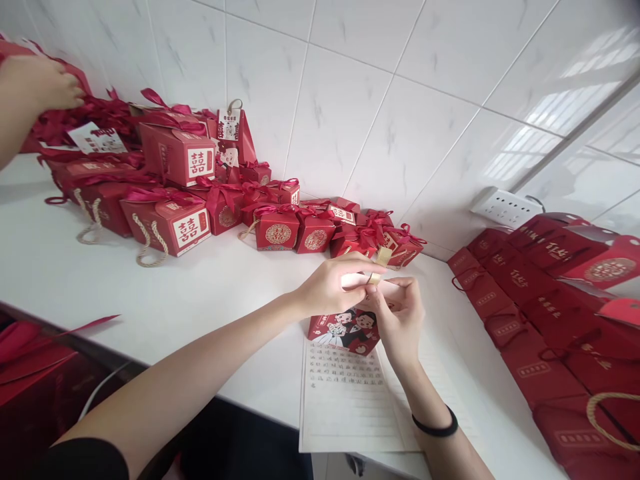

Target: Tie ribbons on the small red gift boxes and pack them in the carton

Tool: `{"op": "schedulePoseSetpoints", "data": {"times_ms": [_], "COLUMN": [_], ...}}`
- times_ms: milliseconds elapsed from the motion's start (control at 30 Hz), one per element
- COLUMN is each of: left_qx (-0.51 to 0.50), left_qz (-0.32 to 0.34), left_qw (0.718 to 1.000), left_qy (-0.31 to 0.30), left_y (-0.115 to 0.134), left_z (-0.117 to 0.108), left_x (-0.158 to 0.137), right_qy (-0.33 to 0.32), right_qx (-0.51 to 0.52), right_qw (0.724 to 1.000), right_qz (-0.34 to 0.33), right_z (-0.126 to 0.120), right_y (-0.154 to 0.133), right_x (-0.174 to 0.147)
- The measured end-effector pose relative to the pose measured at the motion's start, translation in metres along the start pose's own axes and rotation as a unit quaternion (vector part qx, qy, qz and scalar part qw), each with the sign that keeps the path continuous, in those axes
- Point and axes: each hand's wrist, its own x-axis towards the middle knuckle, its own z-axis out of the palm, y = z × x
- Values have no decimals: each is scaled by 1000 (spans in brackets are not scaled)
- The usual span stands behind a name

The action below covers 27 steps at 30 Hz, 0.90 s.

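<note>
A small red gift box (345, 331) with a cartoon bride and groom on its front stands upright on the lined paper. My left hand (327, 290) reaches over the top of the box, its fingers closed on a short gold strip (383, 257). On the right side, my right hand (403, 320) grips the box's upper edge, and its thumb tip meets the strip. Pale inner flaps show between the hands. My fingers partly cover the box opening.
Handwritten lined paper (345, 413) lies under the box. Red ribboned boxes (175, 227) crowd the wall side. Stacked red boxes (540, 333) line the right, near a power strip (507, 207). Another person's hand (45, 83) reaches among boxes at far left.
</note>
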Motion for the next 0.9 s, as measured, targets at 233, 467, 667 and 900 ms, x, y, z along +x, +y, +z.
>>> {"op": "schedulePoseSetpoints", "data": {"times_ms": [233,467,667,900], "left_qx": [-10,-15,-11,-12], "left_qz": [0,2,-10,-23], "left_qw": [1000,1000,1000,1000], "left_qy": [-5,1,-1,-1], "left_y": [-3,-3,-2,-1], "left_z": [0,1,0,0], "left_x": [-1,-1,-1,-2], "right_qy": [-4,-12,-18,-27], "right_qx": [-8,-7,9,14], "right_qw": [1000,1000,1000,1000], "right_qz": [23,19,23,-2], "right_z": [0,0,0,-2], "right_y": [2,7,10,10], "right_x": [-1,-1,-2,-1]}}
